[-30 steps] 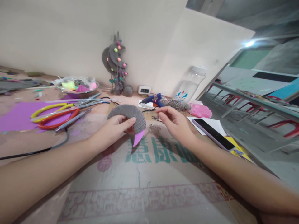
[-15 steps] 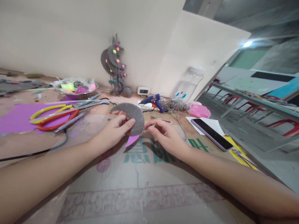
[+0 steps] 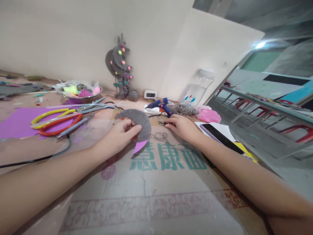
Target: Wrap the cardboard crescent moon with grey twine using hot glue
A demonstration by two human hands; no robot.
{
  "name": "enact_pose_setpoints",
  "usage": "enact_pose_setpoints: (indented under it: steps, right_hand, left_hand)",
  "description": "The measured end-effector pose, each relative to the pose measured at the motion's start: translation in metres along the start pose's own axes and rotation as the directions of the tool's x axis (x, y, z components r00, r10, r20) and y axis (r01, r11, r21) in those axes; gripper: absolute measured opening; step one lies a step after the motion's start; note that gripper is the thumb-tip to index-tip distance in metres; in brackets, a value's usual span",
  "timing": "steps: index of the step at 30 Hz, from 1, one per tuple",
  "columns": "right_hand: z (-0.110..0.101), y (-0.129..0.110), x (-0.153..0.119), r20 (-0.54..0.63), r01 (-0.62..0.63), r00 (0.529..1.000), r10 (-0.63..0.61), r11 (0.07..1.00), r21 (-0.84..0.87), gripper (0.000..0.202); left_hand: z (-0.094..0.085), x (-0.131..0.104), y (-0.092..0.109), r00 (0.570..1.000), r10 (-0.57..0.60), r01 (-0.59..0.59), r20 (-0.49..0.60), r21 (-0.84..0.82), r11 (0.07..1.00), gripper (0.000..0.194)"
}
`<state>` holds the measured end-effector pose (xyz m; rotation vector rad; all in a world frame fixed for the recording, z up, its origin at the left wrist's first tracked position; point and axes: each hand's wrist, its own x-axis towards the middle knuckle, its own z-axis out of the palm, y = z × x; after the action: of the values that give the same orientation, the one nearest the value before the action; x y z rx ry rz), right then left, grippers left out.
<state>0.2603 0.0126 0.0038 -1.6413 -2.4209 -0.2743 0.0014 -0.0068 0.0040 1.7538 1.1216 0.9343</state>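
Pinching a grey-wrapped crescent (image 3: 144, 125) above the worktop (image 3: 156, 186) was the left hand (image 3: 121, 133); right hand (image 3: 183, 128), grip unclear, lay at a small metal tool (image 3: 161, 123), step seemingly pick-up, next calling for firm grasp.

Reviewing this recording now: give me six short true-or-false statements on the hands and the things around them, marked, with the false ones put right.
1. The left hand holds the gray crescent. True.
2. The crescent's lower tip is yellow. False: the lower tip is purple.
3. The right hand is at a small metal tool. True.
4. The phone is in the right hand. False: the phone lies to the right of that hand.
5. The clock is left of the bottle. True.
6. The bowl is right of the clock. False: the bowl is left of the clock.
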Motion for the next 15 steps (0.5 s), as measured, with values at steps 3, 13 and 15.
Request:
enact_pose_setpoints:
  steps: [3,13,15]
  right_hand:
    - [0.0,-0.003,0.0,-0.027,-0.014,1.0,0.013,0.999,-0.052,0.023]
    - [-0.014,-0.041,-0.019,-0.404,0.125,0.914,-0.029,0.969,0.212,0.022]
    - [-0.016,-0.056,-0.025,-0.371,0.291,0.898,-0.235,0.951,0.103,0.02]
  left_hand:
    - [0.0,0.0,0.001,1.0,0.002,-0.002,0.0,0.005,1.0,0.027]
    - [0.0,0.0,-0.001,0.999,-0.029,0.028,-0.036,-0.026,0.999,0.027]
    - [0.0,0.0,0.001,0.998,-0.036,0.036,-0.047,-0.003,0.999,0.027]
